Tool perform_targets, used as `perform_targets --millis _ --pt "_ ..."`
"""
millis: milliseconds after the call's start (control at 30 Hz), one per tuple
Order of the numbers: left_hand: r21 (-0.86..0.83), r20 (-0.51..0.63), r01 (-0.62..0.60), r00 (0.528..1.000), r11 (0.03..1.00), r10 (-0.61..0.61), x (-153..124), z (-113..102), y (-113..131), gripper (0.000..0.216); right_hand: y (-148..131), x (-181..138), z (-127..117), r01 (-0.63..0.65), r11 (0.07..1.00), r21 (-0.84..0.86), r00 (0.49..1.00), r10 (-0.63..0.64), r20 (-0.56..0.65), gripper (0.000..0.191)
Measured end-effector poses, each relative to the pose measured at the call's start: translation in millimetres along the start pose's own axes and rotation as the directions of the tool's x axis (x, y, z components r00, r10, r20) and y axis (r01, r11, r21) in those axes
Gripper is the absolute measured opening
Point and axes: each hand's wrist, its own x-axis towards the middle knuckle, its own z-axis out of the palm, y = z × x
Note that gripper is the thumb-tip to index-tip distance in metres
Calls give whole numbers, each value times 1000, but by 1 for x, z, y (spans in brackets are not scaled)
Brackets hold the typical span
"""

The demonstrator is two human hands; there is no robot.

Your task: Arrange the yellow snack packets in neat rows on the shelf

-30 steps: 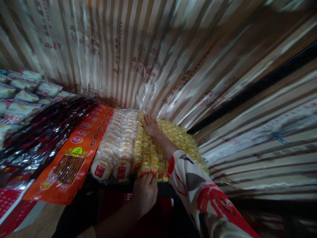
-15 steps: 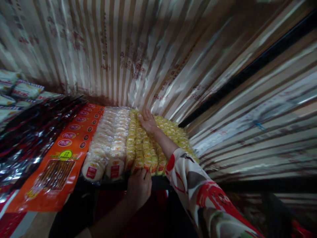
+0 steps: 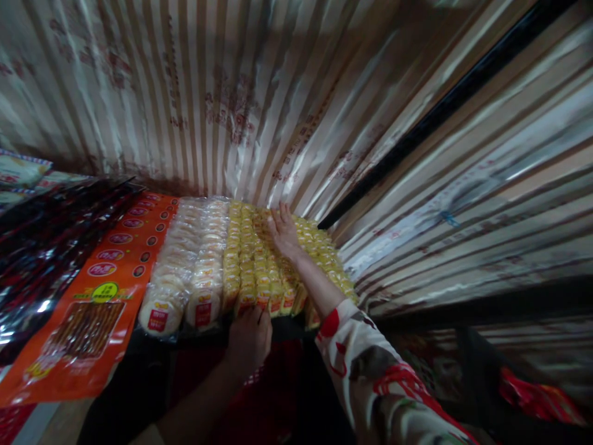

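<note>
Rows of small yellow snack packets [image 3: 241, 247] stand packed together on a dark shelf. My right hand [image 3: 283, 233] lies over the far part of these rows, palm down, fingers stretched and a little apart. At the front edge of the rows, my left hand [image 3: 250, 337] has its fingers curled against the nearest yellow packets; whether it grips one is hidden. Left of the yellow rows are two rows of clear-wrapped white round crackers [image 3: 160, 315] with red labels. A flat orange snack pack [image 3: 99, 272] with a see-through window lies beside them.
Dark shiny packs [image 3: 50, 241] lie at the left, with white and blue bags [image 3: 21, 170] behind. Striped plastic-wrapped stacks [image 3: 208, 93] rise at the back and right. A black bar [image 3: 417, 133] slants across them. Red packaging [image 3: 537, 395] shows at lower right.
The view has turned to the right, so the shelf goods sit further left. Across the yellow rows, my right hand has shifted rightward. My left hand stays curled at the front edge.
</note>
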Motion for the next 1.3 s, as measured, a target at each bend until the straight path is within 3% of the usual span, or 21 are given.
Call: perform_targets --millis 100,200,300,400,533,767,1000,1133,1300 --pt "-6 5 -13 1000 1000 13 1 -2 -2 13 -9 -56 -25 27 990 141 989 -6 -147 47" --pt "5 13 -20 1000 1000 20 1 -4 -3 13 -18 -134 -39 98 978 183 981 -64 -184 37" --pt "23 13 -35 999 999 35 1 -5 -4 16 -25 -201 -36 152 969 193 986 -136 -94 36" --pt "32 31 -67 997 997 66 -2 -4 -7 20 -30 -234 -20 115 971 212 993 -120 8 39" --pt "-18 65 -125 990 992 126 -7 0 -15 17 -39 -231 -4 90 973 211 994 -100 40 42" --pt "-158 5 -209 977 965 213 -13 15 -32 26 -65 -206 -5 218 960 176 972 -229 44 41" --pt "-197 16 -272 960 942 281 -14 9 -31 26 -69 -203 2 111 976 188 986 -132 103 42" --pt "-148 52 -220 972 964 229 -18 -6 -28 23 -71 -205 0 92 969 230 986 -120 114 38" --pt "-65 -17 -60 998 996 59 -18 -31 -28 25 -74 -210 -2 67 947 314 994 -90 59 34"
